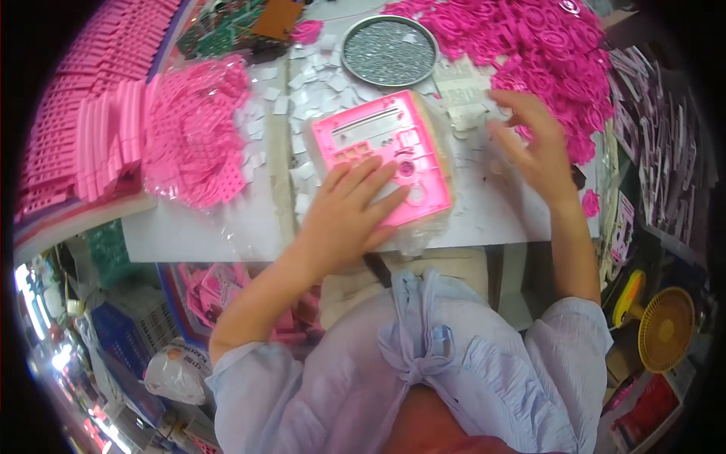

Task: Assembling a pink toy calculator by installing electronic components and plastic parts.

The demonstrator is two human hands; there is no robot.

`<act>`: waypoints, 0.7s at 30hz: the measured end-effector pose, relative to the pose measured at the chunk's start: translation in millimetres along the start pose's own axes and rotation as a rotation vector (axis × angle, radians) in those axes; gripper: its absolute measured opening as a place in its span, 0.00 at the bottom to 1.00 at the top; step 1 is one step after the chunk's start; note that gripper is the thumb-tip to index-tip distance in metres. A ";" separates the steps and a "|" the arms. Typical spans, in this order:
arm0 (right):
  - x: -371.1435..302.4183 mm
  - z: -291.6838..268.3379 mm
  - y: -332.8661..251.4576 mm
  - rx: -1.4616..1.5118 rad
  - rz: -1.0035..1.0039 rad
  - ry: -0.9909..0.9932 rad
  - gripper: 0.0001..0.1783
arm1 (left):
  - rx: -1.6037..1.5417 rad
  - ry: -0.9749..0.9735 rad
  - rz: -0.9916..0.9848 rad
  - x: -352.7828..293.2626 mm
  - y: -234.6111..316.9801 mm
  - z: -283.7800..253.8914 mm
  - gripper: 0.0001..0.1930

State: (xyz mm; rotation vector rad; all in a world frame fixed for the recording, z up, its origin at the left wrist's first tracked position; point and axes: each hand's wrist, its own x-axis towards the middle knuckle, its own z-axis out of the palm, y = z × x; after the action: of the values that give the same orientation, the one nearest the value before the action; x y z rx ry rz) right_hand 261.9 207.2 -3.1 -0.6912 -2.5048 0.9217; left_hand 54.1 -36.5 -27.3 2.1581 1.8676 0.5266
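Note:
A pink plastic panel [429,170] with slots, round holes and thin metal rods lies tilted on a plastic-wrapped pad [446,144] at the table's front. My left hand [348,204] rests on its lower left part, fingers spread and flat, hiding that corner. To the right of the panel, my right hand [535,147] hovers over the table with thumb and fingers apart. Nothing shows between those fingers, though their tips are slightly blurred. Beyond the panel stands a round metal tin [389,85] full of small silvery metal pieces. White paper slips [333,79] are scattered around it.
A heap of deep pink plastic parts [522,45] covers the back right. On the left are a clear bag of pink pieces [198,136] and stacked pink panels [106,140]. Green circuit boards [227,30] lie at the back. A small yellow fan [665,329] stands low right.

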 end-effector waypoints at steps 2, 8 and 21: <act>-12.9 -18.7 7.8 0.018 0.170 0.044 0.18 | -0.001 -0.057 0.024 -5.3 -6.5 -3.4 0.33; -54.0 -7.9 10.1 -0.183 0.159 -0.106 0.13 | -0.013 -0.094 0.079 -9.9 -13.7 -4.9 0.34; -39.5 31.1 -67.7 0.285 -0.499 -0.298 0.11 | -1.546 -0.225 -0.541 4.6 32.6 -8.2 0.10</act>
State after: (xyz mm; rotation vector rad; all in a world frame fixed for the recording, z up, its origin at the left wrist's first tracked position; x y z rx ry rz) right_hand 256.9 124.7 13.7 0.1718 -2.5291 1.2109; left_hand 80.5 -37.4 -6.1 0.6294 1.0591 1.0240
